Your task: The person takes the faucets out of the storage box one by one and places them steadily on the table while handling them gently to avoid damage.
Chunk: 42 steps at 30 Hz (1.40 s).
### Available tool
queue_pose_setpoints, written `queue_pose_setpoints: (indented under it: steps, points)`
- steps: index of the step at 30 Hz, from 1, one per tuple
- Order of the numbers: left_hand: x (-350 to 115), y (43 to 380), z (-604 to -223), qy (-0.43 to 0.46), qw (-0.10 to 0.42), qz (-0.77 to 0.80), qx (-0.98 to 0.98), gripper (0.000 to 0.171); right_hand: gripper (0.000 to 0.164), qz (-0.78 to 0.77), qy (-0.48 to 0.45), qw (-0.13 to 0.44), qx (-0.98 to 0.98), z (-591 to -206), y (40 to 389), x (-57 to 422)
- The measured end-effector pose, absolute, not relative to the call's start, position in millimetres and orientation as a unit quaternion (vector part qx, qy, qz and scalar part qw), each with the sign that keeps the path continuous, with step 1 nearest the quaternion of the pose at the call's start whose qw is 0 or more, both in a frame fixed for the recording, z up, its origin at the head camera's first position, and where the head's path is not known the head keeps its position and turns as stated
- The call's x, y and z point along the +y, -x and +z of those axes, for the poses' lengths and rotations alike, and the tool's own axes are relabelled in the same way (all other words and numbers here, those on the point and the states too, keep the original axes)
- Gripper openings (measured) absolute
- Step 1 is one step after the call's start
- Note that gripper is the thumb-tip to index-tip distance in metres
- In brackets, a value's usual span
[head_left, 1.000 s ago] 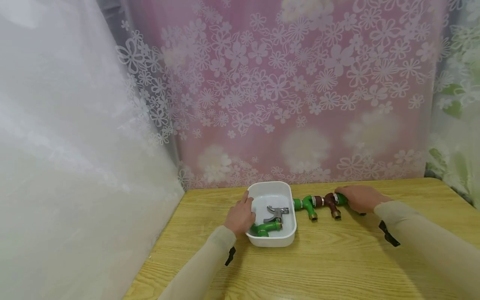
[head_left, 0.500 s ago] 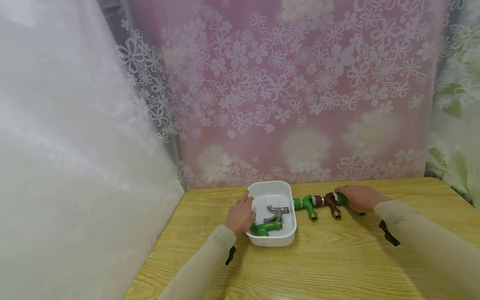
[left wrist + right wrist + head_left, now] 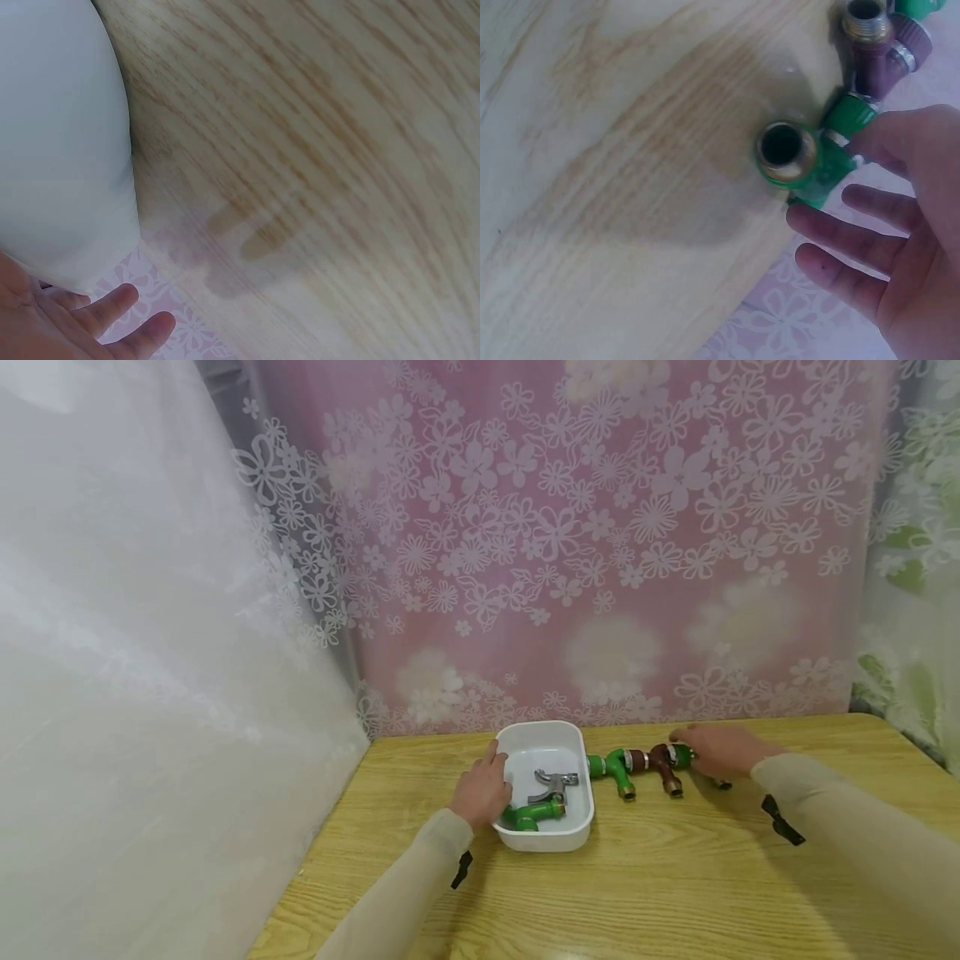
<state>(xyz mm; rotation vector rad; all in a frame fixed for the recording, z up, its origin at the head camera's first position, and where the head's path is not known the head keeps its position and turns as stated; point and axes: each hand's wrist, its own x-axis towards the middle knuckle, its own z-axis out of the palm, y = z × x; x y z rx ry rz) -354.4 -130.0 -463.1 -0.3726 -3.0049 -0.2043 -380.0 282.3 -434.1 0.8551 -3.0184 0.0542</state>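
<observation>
In the head view my left hand rests at the left rim of a white plastic tub. In the left wrist view several of its fingers extend loosely past the tub wall. A silver faucet and a green faucet lie inside. To the tub's right, faucets stand in a row: a green faucet, a brown faucet and another green faucet. My right hand is over that last one, its fingers loosely extended beside the body, thumb near its green end.
The wooden table carries everything, its back edge close behind the faucets. A pink floral curtain hangs behind it, with a white sheet at the left and a leafy-patterned curtain at the right.
My right hand has eased its fingers off the rightmost green faucet and shifted slightly, baring more of it. The left hand and the tub stay nearly in place.
</observation>
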Motion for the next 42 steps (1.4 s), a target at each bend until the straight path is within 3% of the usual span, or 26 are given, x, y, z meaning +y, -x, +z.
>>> queue_pose_setpoints:
  steps: [9, 20, 29, 42]
  points:
    - [-130.7, 352.8, -460.2, 0.129, 0.045, -0.066, -0.988, 0.051, 0.041, 0.013, -0.293, 0.025, -0.956, -415.7, 366.9, 272.1]
    - [-129.3, 347.4, -453.9, 0.131, 0.044, -0.067, -0.988, 0.051, 0.032, 0.004, -0.332, 0.004, -0.943, -393.3, 357.8, 225.2]
    - [-130.6, 349.8, -457.1, 0.129, 0.043, -0.071, -0.988, 0.052, 0.029, 0.027, -0.335, -0.044, -0.941, -368.5, 346.2, 173.5]
    - [-130.7, 346.7, -453.2, 0.132, 0.034, -0.06, -0.989, 0.052, 0.036, 0.016, -0.337, -0.112, -0.935, -365.3, 367.1, 99.3]
